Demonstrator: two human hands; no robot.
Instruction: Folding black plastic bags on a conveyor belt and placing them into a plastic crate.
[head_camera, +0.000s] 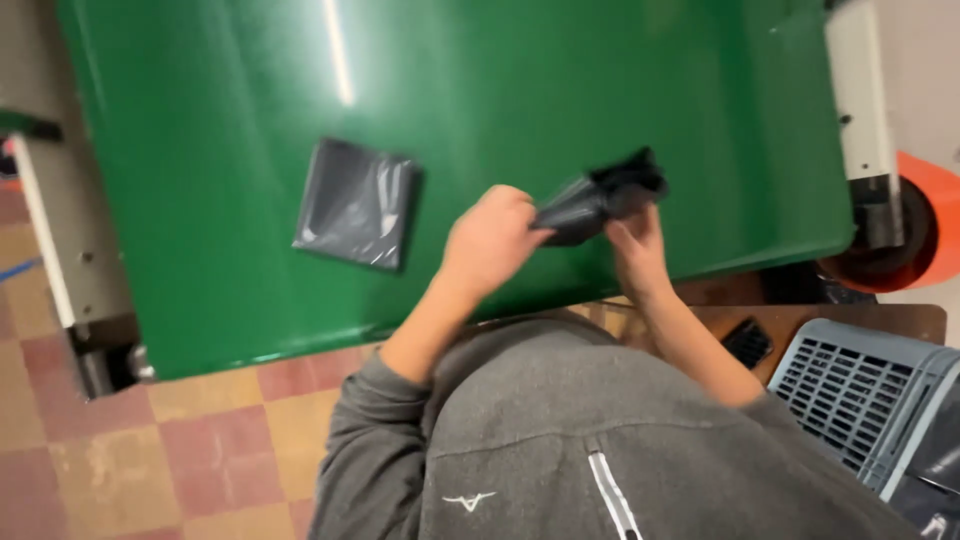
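Over the near edge of a green table (230, 80), both my hands hold one crumpled dark grey plastic bag (600, 198). My left hand (490, 240) pinches its lower left end. My right hand (638, 250) grips it from below on the right. A second dark grey bag (357, 203) lies flat and folded on the green surface, to the left of my left hand and apart from it.
A grey slatted plastic crate (860, 395) stands at the lower right beside a small black object (747, 342) on a brown surface. An orange-and-black wheel-like part (925, 230) sits at the table's right end. The floor (150, 450) has red and tan tiles.
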